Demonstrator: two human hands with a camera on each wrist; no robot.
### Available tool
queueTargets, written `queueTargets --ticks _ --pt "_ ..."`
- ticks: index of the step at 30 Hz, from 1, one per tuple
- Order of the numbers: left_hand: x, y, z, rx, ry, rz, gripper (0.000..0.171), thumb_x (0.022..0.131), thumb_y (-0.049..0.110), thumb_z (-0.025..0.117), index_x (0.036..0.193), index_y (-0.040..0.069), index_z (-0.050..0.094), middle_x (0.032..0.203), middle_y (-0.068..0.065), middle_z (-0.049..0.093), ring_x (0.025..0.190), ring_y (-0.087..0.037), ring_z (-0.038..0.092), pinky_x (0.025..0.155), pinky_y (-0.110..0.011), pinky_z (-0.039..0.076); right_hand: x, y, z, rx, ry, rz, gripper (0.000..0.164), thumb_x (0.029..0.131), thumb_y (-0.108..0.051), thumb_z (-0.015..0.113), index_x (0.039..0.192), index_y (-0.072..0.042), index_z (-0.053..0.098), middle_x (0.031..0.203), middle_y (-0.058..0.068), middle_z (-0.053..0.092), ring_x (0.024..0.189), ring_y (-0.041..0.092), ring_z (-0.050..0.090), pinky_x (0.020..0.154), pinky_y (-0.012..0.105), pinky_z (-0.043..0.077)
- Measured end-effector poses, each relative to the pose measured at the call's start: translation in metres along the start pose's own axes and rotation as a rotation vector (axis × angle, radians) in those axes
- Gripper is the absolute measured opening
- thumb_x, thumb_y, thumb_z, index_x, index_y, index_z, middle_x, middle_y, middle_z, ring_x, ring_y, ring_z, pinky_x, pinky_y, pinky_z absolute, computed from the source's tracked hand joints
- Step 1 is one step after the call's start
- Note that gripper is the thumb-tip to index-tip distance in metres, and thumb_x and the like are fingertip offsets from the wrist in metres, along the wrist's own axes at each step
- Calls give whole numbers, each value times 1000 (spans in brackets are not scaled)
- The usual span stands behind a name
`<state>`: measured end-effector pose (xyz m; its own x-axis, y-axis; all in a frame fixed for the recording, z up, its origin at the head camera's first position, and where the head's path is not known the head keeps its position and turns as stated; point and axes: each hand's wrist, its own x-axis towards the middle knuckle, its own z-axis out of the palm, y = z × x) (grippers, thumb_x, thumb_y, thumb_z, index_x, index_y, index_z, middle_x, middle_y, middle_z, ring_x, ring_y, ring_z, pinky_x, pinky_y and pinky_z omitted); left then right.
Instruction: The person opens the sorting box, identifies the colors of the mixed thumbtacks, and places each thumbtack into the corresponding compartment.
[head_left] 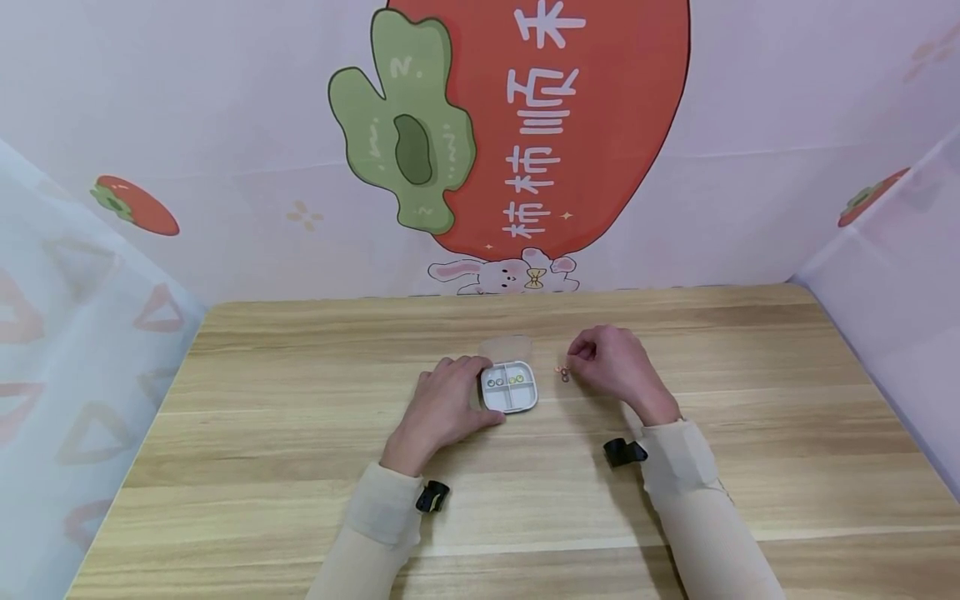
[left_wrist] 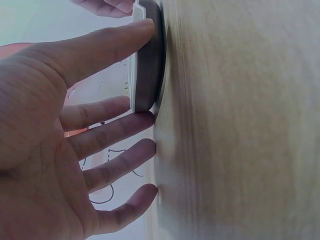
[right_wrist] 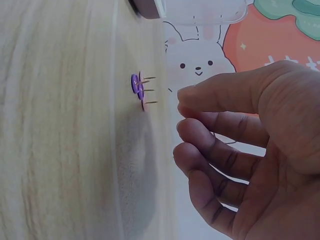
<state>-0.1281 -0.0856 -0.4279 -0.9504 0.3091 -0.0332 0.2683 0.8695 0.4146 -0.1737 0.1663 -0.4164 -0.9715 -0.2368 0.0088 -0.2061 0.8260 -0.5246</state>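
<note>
A small white box (head_left: 510,402) with a dark underside and divided compartments stands on the table. Small grey-rimmed round pieces (head_left: 496,382) lie in its far-left compartment, yellowish ones (head_left: 516,379) in the far-right; both near compartments are bare. My left hand (head_left: 450,404) grips the box from the left, thumb on its near side and fingers at its far-left edge. Right of the box sit several thumbtacks (right_wrist: 139,87) with purple heads down and coppery pins up. My right hand (head_left: 611,362) hovers beside them, fingers loosely bent, thumb close to the forefinger, nothing visible between.
The box's clear lid (head_left: 506,347) lies folded back behind it. A wood-grain table (head_left: 300,467) spreads out on all sides. Printed cloth (head_left: 247,233) hangs at the back and both sides. Each wrist carries a black camera (head_left: 624,452).
</note>
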Motion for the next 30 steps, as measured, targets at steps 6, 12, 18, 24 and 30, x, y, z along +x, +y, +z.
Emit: queueTargets --ticks 6,12,18,24,30 --pt "1 0 0 -2 -2 0 73 67 52 74 127 20 50 125 2 53 111 -21 45 85 -42 34 0 2 1 -4 -14 24 6 79 -23 65 80 -16 66 72 -3 57 68 16 51 63 31 41" --pt "1 1 0 -5 -4 -4 73 67 52 74 127 19 50 125 2 53 111 -21 45 86 -43 34 1 3 2 -13 -14 19 6 79 -22 66 79 -16 66 72 -3 57 67 15 51 63 31 41" --pt "1 1 0 -5 -4 -6 73 67 52 74 127 19 50 125 2 53 111 -21 45 86 -43 34 2 5 3 -22 -15 8 6 79 -22 66 79 -16 66 71 -3 57 67 15 51 63 31 41" --pt "1 0 0 -6 -6 -4 73 67 52 74 128 19 50 125 2 53 111 -21 45 86 -43 34 3 6 6 -17 -25 19 5 79 -22 66 79 -16 66 71 -4 57 67 16 51 63 31 41" --pt "1 0 -1 -6 -4 -4 73 67 52 74 127 19 50 125 3 53 111 -21 45 86 -43 34 5 7 8 -29 -29 11 5 79 -22 66 79 -17 66 71 -4 57 67 15 51 64 31 41"
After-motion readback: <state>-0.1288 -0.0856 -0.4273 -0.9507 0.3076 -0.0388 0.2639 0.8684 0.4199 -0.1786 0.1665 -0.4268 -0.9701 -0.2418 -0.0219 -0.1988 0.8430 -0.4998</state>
